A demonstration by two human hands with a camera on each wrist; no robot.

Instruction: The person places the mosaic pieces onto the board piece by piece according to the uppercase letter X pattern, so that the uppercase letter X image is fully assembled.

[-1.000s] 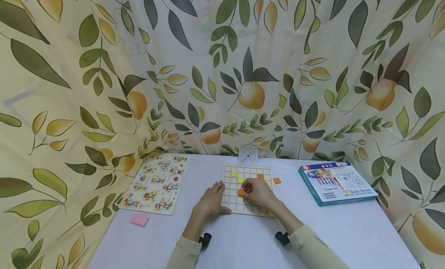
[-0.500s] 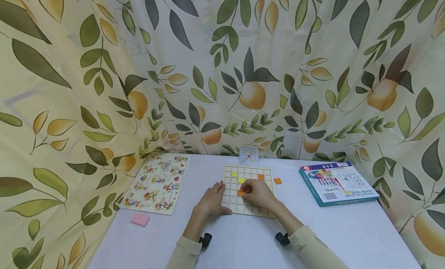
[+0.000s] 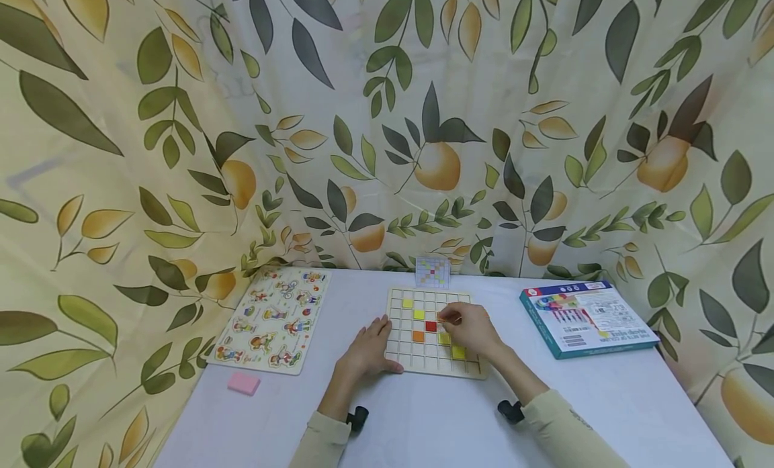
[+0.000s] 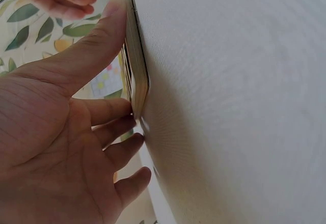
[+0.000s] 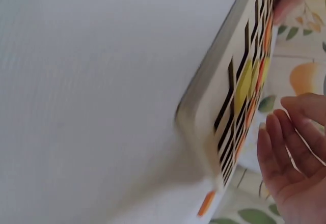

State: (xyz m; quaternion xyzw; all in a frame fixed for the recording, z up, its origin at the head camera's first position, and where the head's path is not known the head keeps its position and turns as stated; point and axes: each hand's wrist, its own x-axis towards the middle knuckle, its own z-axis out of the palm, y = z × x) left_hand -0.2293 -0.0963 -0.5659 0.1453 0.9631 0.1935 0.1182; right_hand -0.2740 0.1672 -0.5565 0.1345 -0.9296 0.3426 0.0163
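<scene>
A wooden grid board [image 3: 402, 356] lies on the table. My left hand [image 3: 365, 350] rests at its near left corner, thumb along the near edge and fingers against the left edge, as the left wrist view also shows. My right hand [image 3: 471, 330] is over the board's right side, fingertips close beside a red tile [image 3: 431, 326]; its fingers are loosely bent in the right wrist view, with nothing showing between them. Yellow tiles [image 3: 418, 314] make a diagonal with the red one. An orange tile [image 3: 418, 336] sits left of centre. The hand hides the upper right squares.
A loose orange tile [image 5: 206, 203] lies off the board. A small pattern card [image 3: 432, 272] stands behind the board. To the left are a picture board [image 3: 272, 320] and a pink block [image 3: 244, 383]. A box [image 3: 586, 318] lies to the right.
My right hand has come away from the orange tile and moved right, uncovering the red tile and lower yellow tiles. It now covers the upper right orange tile. My left hand stays put.
</scene>
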